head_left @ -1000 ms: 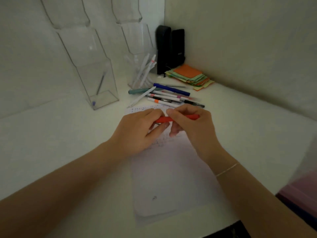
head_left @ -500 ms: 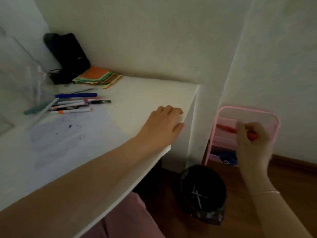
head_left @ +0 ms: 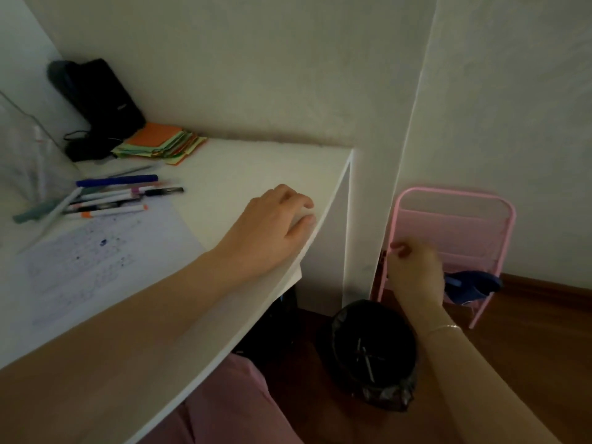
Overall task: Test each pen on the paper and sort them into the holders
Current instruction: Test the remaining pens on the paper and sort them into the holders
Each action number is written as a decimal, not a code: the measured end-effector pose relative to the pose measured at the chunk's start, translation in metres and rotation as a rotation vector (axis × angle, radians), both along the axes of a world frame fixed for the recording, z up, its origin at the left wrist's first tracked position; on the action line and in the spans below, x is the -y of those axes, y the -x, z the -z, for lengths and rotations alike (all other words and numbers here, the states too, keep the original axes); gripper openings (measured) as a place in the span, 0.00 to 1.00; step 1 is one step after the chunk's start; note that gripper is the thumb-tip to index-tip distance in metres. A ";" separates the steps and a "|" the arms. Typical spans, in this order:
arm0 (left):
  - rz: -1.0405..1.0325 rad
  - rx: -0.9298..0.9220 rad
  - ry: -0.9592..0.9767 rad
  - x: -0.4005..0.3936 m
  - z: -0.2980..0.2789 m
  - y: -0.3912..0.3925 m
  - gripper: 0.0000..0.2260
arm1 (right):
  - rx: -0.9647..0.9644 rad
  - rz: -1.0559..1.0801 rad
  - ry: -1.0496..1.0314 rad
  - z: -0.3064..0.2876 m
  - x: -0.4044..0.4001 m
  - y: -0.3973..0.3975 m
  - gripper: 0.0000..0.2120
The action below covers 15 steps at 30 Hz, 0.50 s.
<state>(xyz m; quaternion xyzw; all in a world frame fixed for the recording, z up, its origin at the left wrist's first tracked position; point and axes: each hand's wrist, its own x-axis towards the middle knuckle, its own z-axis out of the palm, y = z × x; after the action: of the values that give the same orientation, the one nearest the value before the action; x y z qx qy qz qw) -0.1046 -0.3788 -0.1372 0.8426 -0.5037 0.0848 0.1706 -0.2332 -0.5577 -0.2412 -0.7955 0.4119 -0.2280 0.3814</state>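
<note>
The right hand [head_left: 415,270] — which held the red pen half a second ago — now hangs loosely curled and apparently empty above the black bin [head_left: 373,344], suggesting a failed pen discarded, while the left hand [head_left: 272,225] rests flat, holding nothing, on the white desk [head_left: 224,174].

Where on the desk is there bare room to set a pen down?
Free: the white desk between the sticky note stack, the loose pens and the left hand at the desk's right edge. Crowded: the far left, where pens lie bunched above the test paper beside the clear holder.
</note>
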 end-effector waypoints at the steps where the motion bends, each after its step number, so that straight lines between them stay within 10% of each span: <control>1: -0.009 -0.006 0.025 -0.007 -0.005 -0.004 0.16 | 0.100 0.012 0.043 -0.025 -0.005 -0.006 0.07; 7: -0.236 -0.028 0.118 -0.084 -0.022 -0.048 0.09 | 0.558 -0.247 0.279 -0.156 -0.077 -0.055 0.09; 15: -0.604 -0.062 0.053 -0.226 -0.011 -0.075 0.06 | 0.190 -0.892 0.462 -0.152 -0.214 -0.170 0.15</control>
<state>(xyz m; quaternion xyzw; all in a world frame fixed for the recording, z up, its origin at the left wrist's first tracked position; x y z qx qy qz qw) -0.0294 -0.1527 -0.1258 0.9517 -0.2226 0.1189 0.1747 -0.0632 -0.3436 -0.0891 -0.9332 -0.0654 -0.1995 0.2915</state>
